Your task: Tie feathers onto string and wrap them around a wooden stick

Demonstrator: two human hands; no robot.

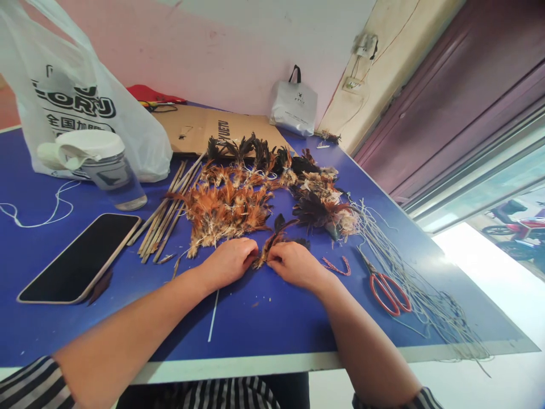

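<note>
I had my left hand (230, 262) and right hand (298, 264) pinched tight on a small bunch of feathers (273, 241), down on the blue table (255, 324) just before the feather pile (225, 207). Gathering the bunch seemed the step in hand; any next move called for an unbroken pinch.

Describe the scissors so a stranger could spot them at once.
Start at the blue table and go right of the right hand, to the tangle of pale strings along the table's right edge. The scissors lie beside those strings, blades pointing away; their red loop handles set them apart.
</note>
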